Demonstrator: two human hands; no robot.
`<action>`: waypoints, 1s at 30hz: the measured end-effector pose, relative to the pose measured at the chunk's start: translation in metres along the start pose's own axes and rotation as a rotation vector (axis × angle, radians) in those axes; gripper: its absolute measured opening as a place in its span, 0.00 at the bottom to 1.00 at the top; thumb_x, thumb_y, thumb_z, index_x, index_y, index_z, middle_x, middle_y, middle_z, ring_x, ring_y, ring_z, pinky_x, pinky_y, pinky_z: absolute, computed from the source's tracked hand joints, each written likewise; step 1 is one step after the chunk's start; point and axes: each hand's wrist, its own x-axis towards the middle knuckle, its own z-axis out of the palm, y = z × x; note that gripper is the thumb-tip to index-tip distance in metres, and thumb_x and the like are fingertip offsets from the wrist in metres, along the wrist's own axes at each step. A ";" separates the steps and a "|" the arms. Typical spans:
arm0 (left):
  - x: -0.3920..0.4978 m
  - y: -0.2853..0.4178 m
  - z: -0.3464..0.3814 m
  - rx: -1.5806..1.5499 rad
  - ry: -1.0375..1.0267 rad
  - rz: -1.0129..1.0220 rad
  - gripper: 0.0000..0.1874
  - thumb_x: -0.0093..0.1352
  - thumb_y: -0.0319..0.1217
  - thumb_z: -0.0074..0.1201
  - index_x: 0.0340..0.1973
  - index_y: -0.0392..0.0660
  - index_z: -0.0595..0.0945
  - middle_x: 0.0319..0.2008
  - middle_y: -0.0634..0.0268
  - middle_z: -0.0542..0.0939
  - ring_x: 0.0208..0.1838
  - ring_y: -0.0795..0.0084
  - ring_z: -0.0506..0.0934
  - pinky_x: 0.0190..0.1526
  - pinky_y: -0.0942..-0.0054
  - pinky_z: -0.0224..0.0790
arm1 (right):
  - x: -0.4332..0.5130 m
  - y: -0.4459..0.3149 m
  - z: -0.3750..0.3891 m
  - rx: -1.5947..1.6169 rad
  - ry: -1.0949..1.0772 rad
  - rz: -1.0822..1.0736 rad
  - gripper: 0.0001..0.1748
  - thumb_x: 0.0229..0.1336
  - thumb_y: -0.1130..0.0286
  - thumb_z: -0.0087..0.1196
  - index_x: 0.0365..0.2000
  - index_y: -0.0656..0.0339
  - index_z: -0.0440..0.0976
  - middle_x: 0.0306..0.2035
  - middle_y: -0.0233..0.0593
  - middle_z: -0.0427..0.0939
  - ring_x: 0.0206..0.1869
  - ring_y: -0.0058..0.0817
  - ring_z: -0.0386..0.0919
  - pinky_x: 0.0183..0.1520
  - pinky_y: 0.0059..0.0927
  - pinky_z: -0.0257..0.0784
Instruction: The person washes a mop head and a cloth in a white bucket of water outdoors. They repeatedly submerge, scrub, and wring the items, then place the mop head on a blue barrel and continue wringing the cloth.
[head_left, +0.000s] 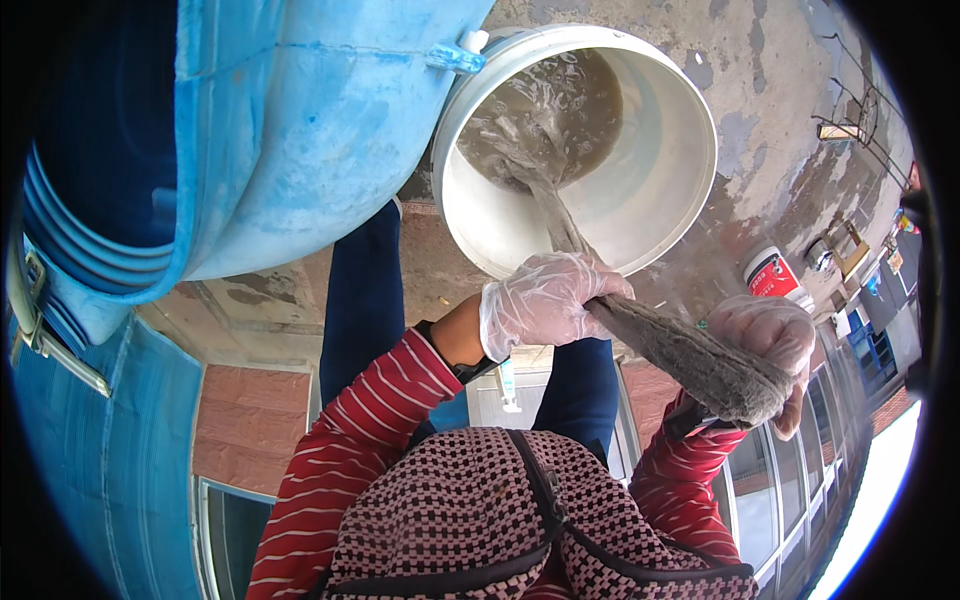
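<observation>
A wet grey cloth (690, 360) stretches from the murky water (585, 112) in a white plastic bucket (645, 165) up across both hands. My left hand (551, 300), in a thin clear plastic glove, grips its middle just over the bucket's near rim. In a like glove, my right hand (765, 337) is closed round the folded upper end, to the right of the bucket. Between the hands the cloth looks thick and folded; below my left hand it hangs narrow, and its lower end is partly hidden in the foamy water.
A large blue plastic barrel (330, 127) stands against the bucket's left side. A red and white pail (772, 277) lies beyond my right hand, with thin branches (862, 112) farther off. My legs (364, 300) are close below the bucket, on patchy concrete ground (555, 11).
</observation>
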 end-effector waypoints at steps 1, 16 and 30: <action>-0.002 -0.002 0.002 0.011 -0.047 -0.043 0.23 0.58 0.27 0.64 0.51 0.50 0.82 0.49 0.57 0.82 0.55 0.52 0.78 0.57 0.58 0.70 | -0.007 -0.002 0.003 0.026 0.010 0.017 0.24 0.41 0.53 0.78 0.29 0.56 0.77 0.29 0.31 0.76 0.25 0.28 0.76 0.27 0.34 0.66; 0.002 -0.047 0.017 -0.429 0.383 -0.324 0.20 0.75 0.41 0.54 0.55 0.40 0.79 0.43 0.60 0.85 0.49 0.71 0.82 0.53 0.72 0.71 | 0.028 0.075 -0.002 -0.454 1.151 0.368 0.42 0.57 0.60 0.67 0.66 0.69 0.63 0.59 0.48 0.75 0.59 0.31 0.74 0.65 0.30 0.65; 0.005 -0.051 -0.021 -1.036 0.640 0.022 0.37 0.75 0.38 0.54 0.74 0.43 0.57 0.74 0.58 0.61 0.73 0.66 0.64 0.69 0.64 0.59 | -0.004 0.202 -0.077 0.012 0.644 0.609 0.29 0.57 0.70 0.65 0.58 0.66 0.71 0.48 0.35 0.80 0.50 0.22 0.78 0.55 0.25 0.72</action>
